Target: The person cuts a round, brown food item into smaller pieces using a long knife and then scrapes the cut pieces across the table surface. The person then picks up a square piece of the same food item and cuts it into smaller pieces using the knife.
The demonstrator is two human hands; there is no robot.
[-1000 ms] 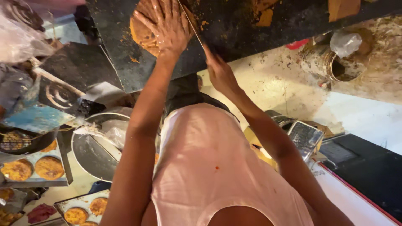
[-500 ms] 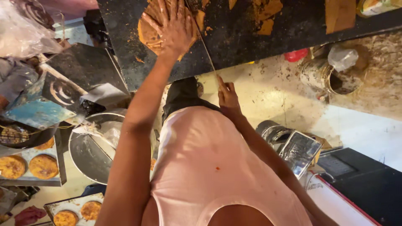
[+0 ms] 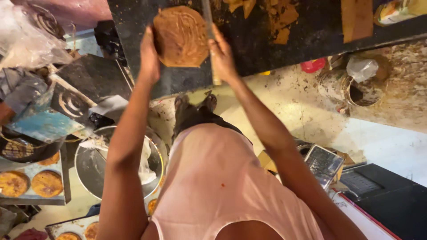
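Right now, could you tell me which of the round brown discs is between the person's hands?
The large ridged brown disc on the dark counter, flanked by the left hand and right hand. The smaller golden discs lie in trays at lower left.

steel bowl (image 3: 95, 166), round pastries (image 3: 31, 183), red lid (image 3: 313, 65)

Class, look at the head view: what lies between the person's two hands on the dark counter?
In the head view, a round brown disc lies between the left hand and right hand.
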